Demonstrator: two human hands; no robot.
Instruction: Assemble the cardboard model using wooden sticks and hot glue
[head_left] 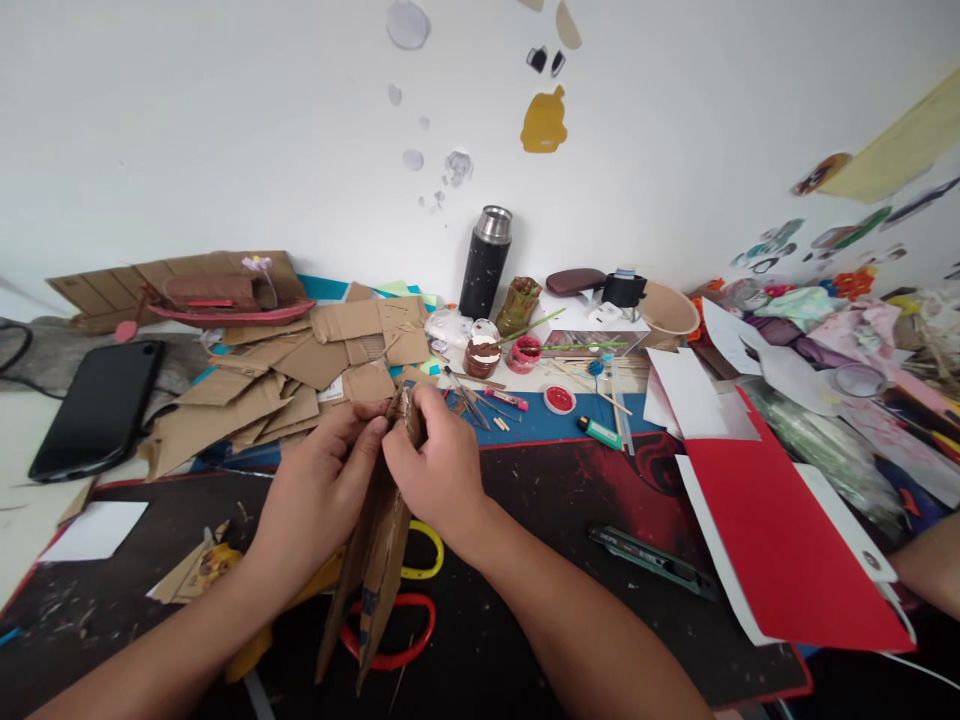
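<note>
My left hand (330,470) and my right hand (441,462) meet at the upper end of a folded cardboard piece (388,545). Two long cardboard sides run down from my fingers toward me, with a gap between them. Left fingertips pinch one edge near the top. On the other side, my right thumb and fingers grip the corrugated edge. Behind the cardboard lie scissors with a red handle loop (409,660) and a yellow handle loop (429,552). A yellow tool, partly hidden by my left forearm, rests beside them.
Cut cardboard scraps (247,400) pile up at back left, near a small red model boat (232,300) and a black phone (97,405). A black thermos (487,265) stands by paint jars (482,352). To the right lie a utility knife (652,562) and red paper (787,550). Another person's arm (930,565) shows at far right.
</note>
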